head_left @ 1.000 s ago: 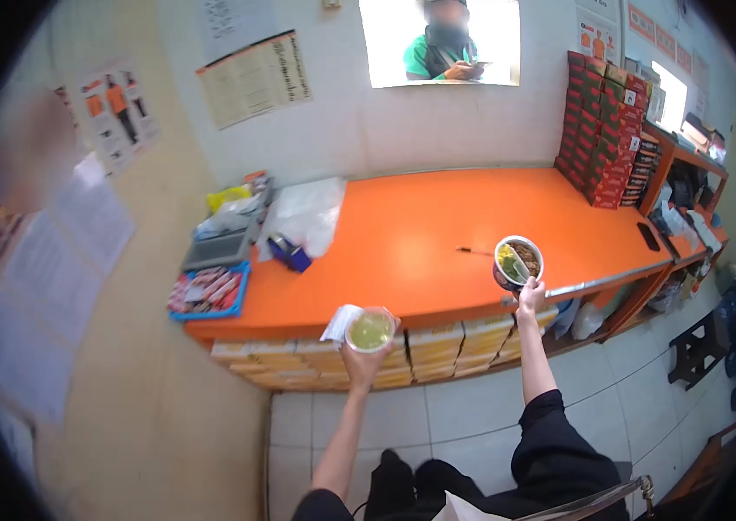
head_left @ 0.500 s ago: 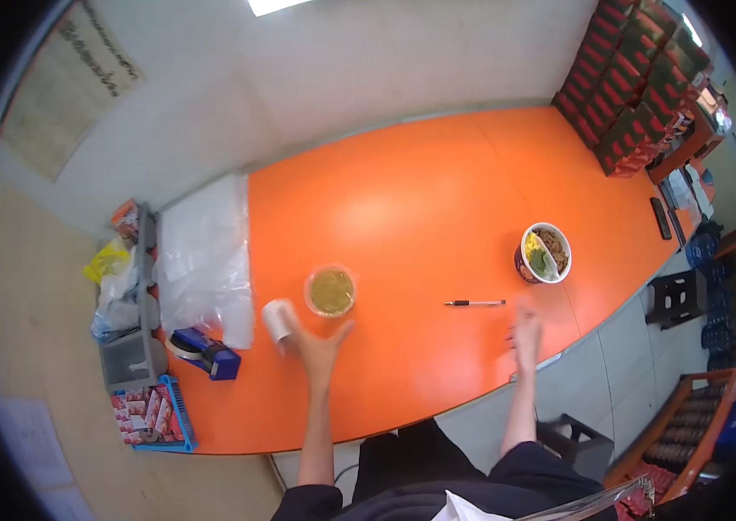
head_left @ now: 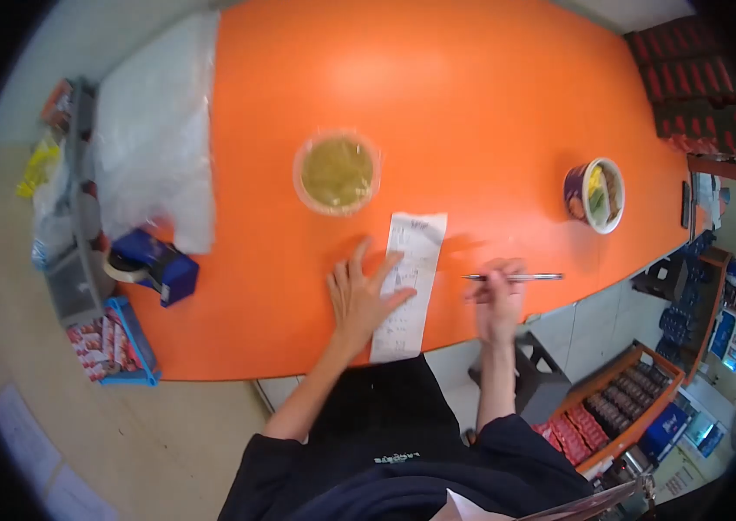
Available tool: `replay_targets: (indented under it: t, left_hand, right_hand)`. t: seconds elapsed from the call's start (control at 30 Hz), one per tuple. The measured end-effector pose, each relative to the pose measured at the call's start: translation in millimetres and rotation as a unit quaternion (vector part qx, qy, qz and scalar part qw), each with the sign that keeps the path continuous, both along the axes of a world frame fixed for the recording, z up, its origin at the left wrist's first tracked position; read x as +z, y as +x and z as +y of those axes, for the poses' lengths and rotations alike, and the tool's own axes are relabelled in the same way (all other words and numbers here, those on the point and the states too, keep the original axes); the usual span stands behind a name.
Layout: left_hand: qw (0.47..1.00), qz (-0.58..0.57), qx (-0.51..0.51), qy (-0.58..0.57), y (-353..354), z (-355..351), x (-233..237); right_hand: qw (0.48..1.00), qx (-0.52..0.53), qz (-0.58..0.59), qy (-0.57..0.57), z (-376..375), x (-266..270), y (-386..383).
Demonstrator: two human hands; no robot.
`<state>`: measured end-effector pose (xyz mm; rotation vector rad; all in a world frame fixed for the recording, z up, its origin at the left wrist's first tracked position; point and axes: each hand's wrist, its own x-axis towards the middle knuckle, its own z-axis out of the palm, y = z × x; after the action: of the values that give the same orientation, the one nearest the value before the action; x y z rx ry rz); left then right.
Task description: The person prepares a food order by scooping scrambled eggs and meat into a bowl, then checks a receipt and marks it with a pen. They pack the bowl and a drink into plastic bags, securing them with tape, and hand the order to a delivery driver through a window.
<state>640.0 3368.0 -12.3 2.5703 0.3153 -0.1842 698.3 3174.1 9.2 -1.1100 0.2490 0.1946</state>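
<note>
Closest to the camera, the person's left hand (head_left: 359, 300) lies palm down on the orange bench (head_left: 489, 95). Its fingers are spread wide, and the forefinger and middle finger press on the left edge of a long white paper receipt (head_left: 417, 239). The receipt lies flat with its printed side up. Its near end reaches the bench's front edge and its far end points away from the person.

Just to the right of the receipt, the right hand (head_left: 496, 300) has its fingers closed around a slim silver-and-black pen (head_left: 531, 277). The pen is held level, with one end pointing towards the receipt and the longer part sticking out to the right. Whether the pen touches the bench cannot be told.

Just beyond the receipt's far end stands a round clear plastic tub of greenish soup (head_left: 337, 173) with its lid on. Well to the right of the tub, near the bench's front edge, sits a purple paper bowl (head_left: 594, 194) holding yellow, green and brown food.

On the left, a blue tape dispenser (head_left: 155, 263) stands near the front, with a blue tray of red packets (head_left: 112, 343) at the bench's corner beside it. A heap of clear plastic bags (head_left: 155, 139) lies behind the dispenser. At the far right end, stacks of red cardboard boxes (head_left: 698, 95) rise against the wall.
</note>
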Motion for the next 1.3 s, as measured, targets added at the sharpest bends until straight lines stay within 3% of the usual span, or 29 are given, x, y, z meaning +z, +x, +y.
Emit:
replay_targets:
  t: [0.1, 0.23, 0.33, 0.37, 0.47, 0.5, 0.63, 0.73, 0.83, 0.93, 1.13, 1.23, 1.3]
  left_hand:
    - [0.998, -0.009, -0.061, -0.025, -4, 15, -7]
    - [0.996, 0.029, -0.082, -0.023, -5, 20, -7]
    - [0.996, 0.032, -0.078, -0.020, 0, 17, -12]
    - [0.997, 0.031, -0.075, -0.015, 1, 17, -13]
    - [0.997, 0.038, -0.070, -0.015, -4, 15, -15]
    - [0.997, 0.036, -0.070, -0.015, -3, 15, -16]
    - [0.996, 0.053, -0.071, -0.027, -4, 16, -14]
    - [0.995, 0.057, -0.079, -0.029, -2, 18, -13]
    - [0.994, 0.061, -0.080, -0.032, -2, 18, -11]
    - [0.994, 0.065, -0.084, -0.037, 0, 18, -9]
    - [0.992, 0.069, -0.097, -0.045, -2, 17, -8]
    - [0.990, 0.076, -0.115, -0.037, -1, 19, -6]
    - [0.990, 0.072, -0.122, -0.029, -1, 19, -5]
  right_hand:
    - [0.996, 0.010, 0.048, 0.068, 20, -45, -29]
    - [0.987, 0.062, -0.103, -0.103, 43, -25, -15]
    - [0.890, 0.175, -0.323, -0.268, 41, -56, -8]
    - [0.893, 0.229, -0.309, -0.235, 40, -55, -9]
    - [0.876, 0.170, -0.312, -0.326, 45, -59, -4]
    - [0.864, 0.213, -0.314, -0.332, 42, -58, -9]
    - [0.841, 0.200, -0.342, -0.369, 36, -58, -14]
    - [0.880, 0.220, -0.310, -0.285, 31, -54, -15]
    - [0.856, 0.205, -0.315, -0.354, 27, -56, -25]
    - [0.847, 0.256, -0.336, -0.323, 28, -51, -25]
    - [0.832, 0.250, -0.352, -0.348, 6, -56, -40]
    - [0.797, 0.303, -0.397, -0.339, 2, -50, -44]
    - [0.818, 0.282, -0.375, -0.333, -15, -44, -46]
